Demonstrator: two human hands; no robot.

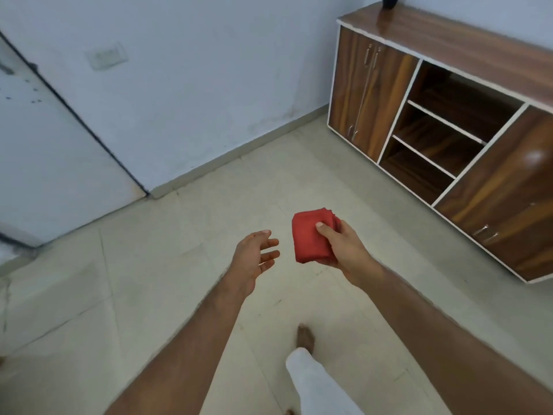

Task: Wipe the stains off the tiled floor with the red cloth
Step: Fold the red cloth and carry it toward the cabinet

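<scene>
dark vase (390,1) cropped, wall switch (106,56) blurred

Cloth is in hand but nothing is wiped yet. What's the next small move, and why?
Probably crouch and bring the cloth down to the floor. The right hand holds it folded, well above the tiles, while the left hand is open and empty. The person is standing, one foot forward, and small dark marks show on the tiles just below the cloth.
</scene>
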